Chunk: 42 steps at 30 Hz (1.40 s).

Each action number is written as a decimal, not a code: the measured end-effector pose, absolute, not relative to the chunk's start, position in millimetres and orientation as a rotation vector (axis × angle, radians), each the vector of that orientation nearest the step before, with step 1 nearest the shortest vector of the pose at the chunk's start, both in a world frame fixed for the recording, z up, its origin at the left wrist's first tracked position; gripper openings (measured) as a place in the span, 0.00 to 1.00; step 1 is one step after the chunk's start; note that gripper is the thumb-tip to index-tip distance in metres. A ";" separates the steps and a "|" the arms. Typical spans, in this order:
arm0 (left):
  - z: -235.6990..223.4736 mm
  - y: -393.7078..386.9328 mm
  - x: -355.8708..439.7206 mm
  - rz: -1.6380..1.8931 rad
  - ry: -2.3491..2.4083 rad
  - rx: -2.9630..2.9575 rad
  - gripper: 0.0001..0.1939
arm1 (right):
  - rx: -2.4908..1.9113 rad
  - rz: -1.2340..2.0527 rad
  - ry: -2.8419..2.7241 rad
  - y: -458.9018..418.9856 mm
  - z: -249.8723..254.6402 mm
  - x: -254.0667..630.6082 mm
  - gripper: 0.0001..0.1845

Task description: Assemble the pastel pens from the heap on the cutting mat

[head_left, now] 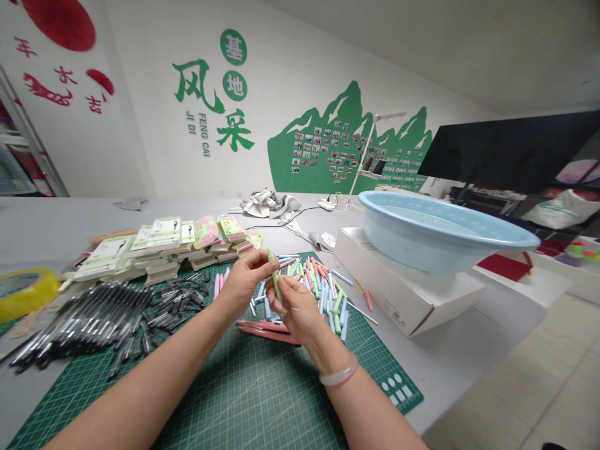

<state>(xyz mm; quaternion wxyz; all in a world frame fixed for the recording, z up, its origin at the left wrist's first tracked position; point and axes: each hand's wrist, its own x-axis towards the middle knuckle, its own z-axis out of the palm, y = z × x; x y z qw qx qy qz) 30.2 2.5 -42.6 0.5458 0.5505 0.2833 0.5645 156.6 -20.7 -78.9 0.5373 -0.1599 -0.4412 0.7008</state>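
A light green pen [275,286] stands nearly upright between my two hands, over the green cutting mat [210,406]. My left hand [244,280] pinches it near the top with thumb and fingers. Lower down, my right hand [299,305], with a pale bangle on its wrist, has its fingers closed round the same pen. Behind and beside my right hand lies a loose heap of pastel pen parts [338,305] in pink, green and blue. Several coral-pink pens [265,332] lie side by side just below my hands. A few pink and lilac ones show by my left hand.
Many black pens [94,322] cover the mat's left side. Behind them are stacked small boxes [162,236] and a yellow tape roll [28,292]. A light blue basin [435,240] rests on a white box [375,284] at the right. Crumpled cloth [267,205] and cables lie farther back.
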 end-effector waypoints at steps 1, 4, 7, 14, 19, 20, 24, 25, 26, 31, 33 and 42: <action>-42.0 2.3 29.7 1.315 0.669 1.284 0.14 | -0.374 1.677 -1.041 -20.7 -79.1 156.5 0.13; -38.1 0.1 28.0 1.227 0.628 1.241 0.19 | -0.354 1.714 -1.010 -20.4 -79.8 156.3 0.12; -35.6 -1.4 28.4 1.202 0.582 1.234 0.24 | -0.344 1.721 -0.998 -19.5 -80.5 156.5 0.12; -44.9 7.1 31.8 1.424 0.664 1.273 0.19 | -0.357 1.706 -1.001 -18.3 -81.4 157.1 0.13; -39.5 2.4 28.7 1.196 0.577 1.241 0.17 | -0.369 1.728 -0.934 -18.5 -81.1 156.2 0.11; -38.7 1.8 29.0 1.184 0.571 1.238 0.17 | -0.374 1.728 -0.930 -18.4 -81.4 155.8 0.11; -41.9 4.0 31.5 1.311 0.669 1.240 0.18 | -0.384 1.717 -0.947 -17.2 -83.3 154.7 0.12; -42.8 4.6 31.7 1.321 0.683 1.228 0.18 | -0.384 1.721 -0.941 -17.0 -83.6 154.7 0.12; -43.2 4.7 31.7 1.301 0.675 1.211 0.18 | -0.385 1.729 -0.929 -16.8 -83.8 154.9 0.12; -39.0 0.4 32.2 1.198 0.576 1.182 0.21 | -0.398 1.733 -0.919 -17.1 -83.6 155.1 0.12; -39.8 0.8 32.7 1.259 0.636 1.212 0.19 | -0.409 1.708 -0.940 -17.1 -83.7 154.8 0.12; -53.2 9.2 27.1 1.151 0.623 1.120 0.14 | -0.388 1.807 -0.889 -17.8 -84.2 156.6 0.11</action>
